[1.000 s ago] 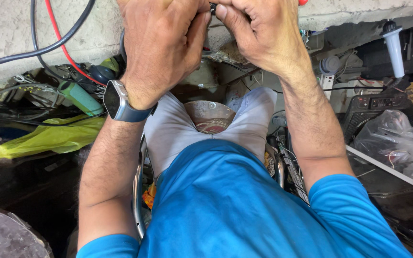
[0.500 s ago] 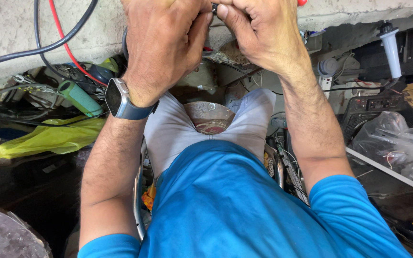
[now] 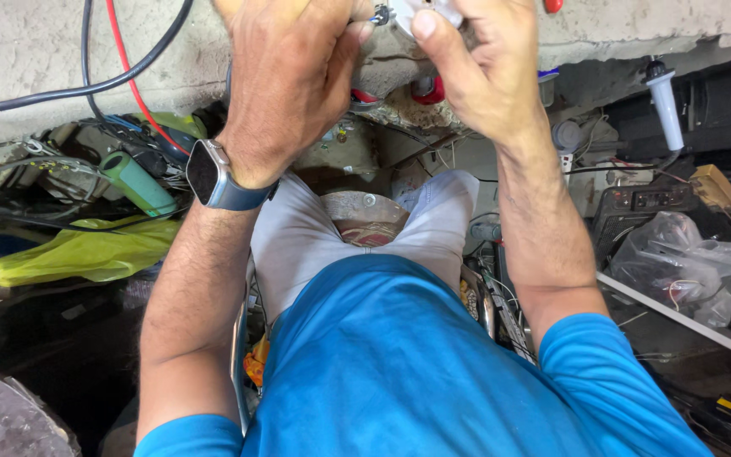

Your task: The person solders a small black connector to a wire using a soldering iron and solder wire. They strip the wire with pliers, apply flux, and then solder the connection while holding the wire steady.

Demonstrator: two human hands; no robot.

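Left hand (image 3: 294, 80) pinched on a small metal fitting (image 3: 380, 14) | right hand (image 3: 475, 72) grips white part (image 3: 433, 10) at top edge — looks light, rigid, possibly brittle | best held by its rim — fingertips only.

Both forearms are raised and extend upward from the blue short sleeves, elbows bent and held apart; the left hand (image 3: 289, 76) shows its back to the camera, fingers curled inward toward the centre, wrist slightly flexed; the right hand (image 3: 480, 72) sits just beside it, thumb (image 3: 437, 46) extended and pressing inward, remaining fingers curled; the fingertips of both hands converge near the top edge, partly cut off from view.
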